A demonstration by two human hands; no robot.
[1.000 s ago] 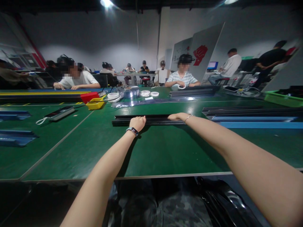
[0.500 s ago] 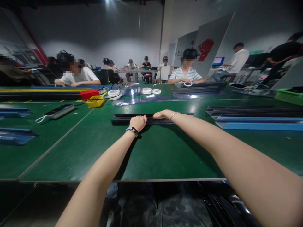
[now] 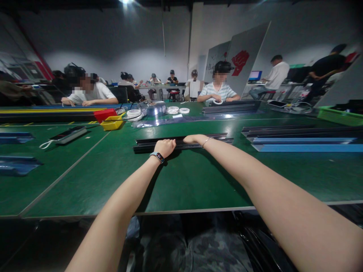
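A long black channel-shaped profile [image 3: 141, 149] lies crosswise on the green table in front of me, with a second black rail edge [image 3: 218, 136] showing along its far side. Whether these are one piece or two I cannot tell. My left hand [image 3: 165, 147], a wristband below it, is closed over the middle of the profile, fingers curled. Just to its right, my right hand [image 3: 195, 139], with a thin bracelet at the wrist, grips the profile from above. Its fingers are mostly hidden on the far side.
Blue and black profiles [image 3: 306, 147] lie at right, more blue ones [image 3: 21, 165] at left. Beyond are a phone-like device [image 3: 66, 135], a yellow bin [image 3: 112, 123], a red bin [image 3: 104, 114], white tape rolls [image 3: 172, 110] and a green basket [image 3: 340, 116]. Co-workers sit across the table.
The view has tilted and shifted slightly, so the profile now slants up towards the right. Both hands keep their places on it.
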